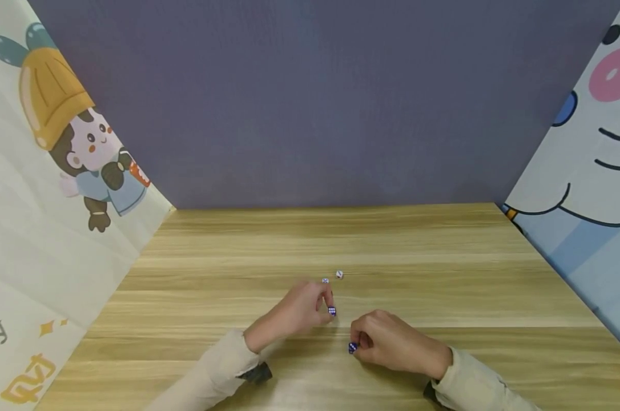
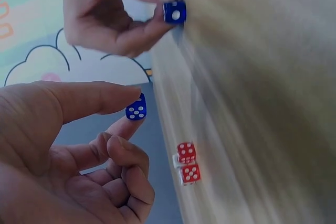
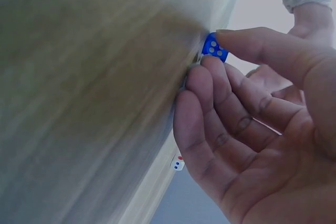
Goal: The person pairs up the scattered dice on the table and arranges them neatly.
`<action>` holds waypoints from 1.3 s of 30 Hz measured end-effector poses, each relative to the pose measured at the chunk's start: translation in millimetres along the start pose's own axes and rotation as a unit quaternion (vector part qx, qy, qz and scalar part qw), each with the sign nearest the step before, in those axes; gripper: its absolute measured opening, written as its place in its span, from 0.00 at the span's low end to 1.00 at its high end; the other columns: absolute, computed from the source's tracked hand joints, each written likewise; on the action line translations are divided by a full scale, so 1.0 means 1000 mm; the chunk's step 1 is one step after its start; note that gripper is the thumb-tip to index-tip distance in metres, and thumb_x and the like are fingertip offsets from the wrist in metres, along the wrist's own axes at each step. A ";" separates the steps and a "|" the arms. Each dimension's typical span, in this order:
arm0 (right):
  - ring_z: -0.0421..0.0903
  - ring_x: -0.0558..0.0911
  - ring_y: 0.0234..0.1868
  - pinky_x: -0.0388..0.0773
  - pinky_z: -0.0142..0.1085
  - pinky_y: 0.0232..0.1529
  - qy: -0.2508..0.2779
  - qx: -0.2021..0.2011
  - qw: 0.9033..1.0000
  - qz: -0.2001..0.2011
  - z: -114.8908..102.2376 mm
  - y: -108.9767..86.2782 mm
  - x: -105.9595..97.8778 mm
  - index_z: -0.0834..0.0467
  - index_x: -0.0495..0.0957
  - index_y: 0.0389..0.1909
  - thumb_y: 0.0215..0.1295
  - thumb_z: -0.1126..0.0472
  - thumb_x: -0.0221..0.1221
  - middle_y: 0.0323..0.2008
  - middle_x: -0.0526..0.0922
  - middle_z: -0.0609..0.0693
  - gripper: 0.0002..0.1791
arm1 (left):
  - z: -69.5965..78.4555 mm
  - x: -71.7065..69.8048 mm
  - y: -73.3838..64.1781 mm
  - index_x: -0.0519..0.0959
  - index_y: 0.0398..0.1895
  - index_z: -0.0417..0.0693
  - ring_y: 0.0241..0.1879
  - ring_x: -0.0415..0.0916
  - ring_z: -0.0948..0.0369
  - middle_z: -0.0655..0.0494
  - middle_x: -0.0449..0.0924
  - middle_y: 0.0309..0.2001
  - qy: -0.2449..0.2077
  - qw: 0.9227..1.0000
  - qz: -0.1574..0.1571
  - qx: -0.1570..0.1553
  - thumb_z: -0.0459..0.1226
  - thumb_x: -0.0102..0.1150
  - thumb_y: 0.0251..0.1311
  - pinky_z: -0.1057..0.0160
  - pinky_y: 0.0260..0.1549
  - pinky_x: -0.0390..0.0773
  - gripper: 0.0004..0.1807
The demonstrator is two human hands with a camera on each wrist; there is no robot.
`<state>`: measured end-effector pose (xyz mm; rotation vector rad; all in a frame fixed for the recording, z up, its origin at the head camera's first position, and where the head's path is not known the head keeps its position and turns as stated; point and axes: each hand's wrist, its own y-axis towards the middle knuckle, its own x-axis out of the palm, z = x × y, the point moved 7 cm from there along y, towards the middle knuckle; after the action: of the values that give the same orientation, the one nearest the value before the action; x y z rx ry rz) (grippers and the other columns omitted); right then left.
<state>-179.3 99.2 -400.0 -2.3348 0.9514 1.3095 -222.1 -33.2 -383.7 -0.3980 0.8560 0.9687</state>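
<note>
My left hand (image 1: pixel 302 308) pinches a blue die (image 2: pixel 136 107) with white pips between thumb and forefinger, held up off the tabletop; its other fingers curl toward the palm. To its right and nearer the front edge, my right hand (image 1: pixel 392 345) holds a second blue die (image 3: pixel 214 46) by the fingertips, at or very close to the wood. A white die (image 1: pixel 339 274) lies beyond the left hand, and another white die (image 1: pixel 325 281) is partly covered by its fingers. In the left wrist view, a red die (image 2: pixel 186 152) sits beside another red die (image 2: pixel 189 174).
The wood-grain tabletop (image 1: pixel 212 257) runs back to a dark grey panel (image 1: pixel 330 103). Cartoon-printed sheets flank it, a left sheet (image 1: pixel 27 257) and a right sheet (image 1: pixel 587 188).
</note>
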 end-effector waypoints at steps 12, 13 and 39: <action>0.27 0.68 0.21 0.68 0.25 0.22 -0.012 -0.005 1.000 0.009 0.000 0.000 0.001 0.47 0.79 0.23 0.54 0.65 0.69 0.18 0.70 0.32 0.10 | 0.002 0.023 -0.015 0.79 0.27 0.50 0.21 0.66 0.71 0.64 0.73 0.22 -0.007 0.998 -0.058 -0.007 0.33 0.74 0.50 0.71 0.21 0.70 0.10; 0.27 0.68 0.21 0.68 0.25 0.22 -0.014 -0.006 1.000 0.010 0.000 0.000 0.001 0.48 0.79 0.24 0.53 0.65 0.69 0.18 0.70 0.32 0.10 | 0.003 0.026 -0.016 0.78 0.27 0.51 0.22 0.66 0.71 0.65 0.73 0.23 -0.001 0.998 -0.067 -0.004 0.33 0.74 0.49 0.72 0.22 0.70 0.11; 0.29 0.70 0.22 0.67 0.23 0.23 -0.041 -0.037 0.998 0.041 -0.010 0.000 0.003 0.49 0.75 0.22 0.54 0.68 0.67 0.20 0.70 0.32 0.13 | 0.011 0.046 -0.020 0.77 0.25 0.49 0.19 0.65 0.73 0.67 0.70 0.19 -0.032 0.995 -0.092 0.005 0.29 0.74 0.47 0.75 0.20 0.70 0.12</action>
<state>-171.4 92.8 -397.1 -2.2979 0.9978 1.4857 -187.6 -11.2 -413.9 -0.4277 0.7530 0.8023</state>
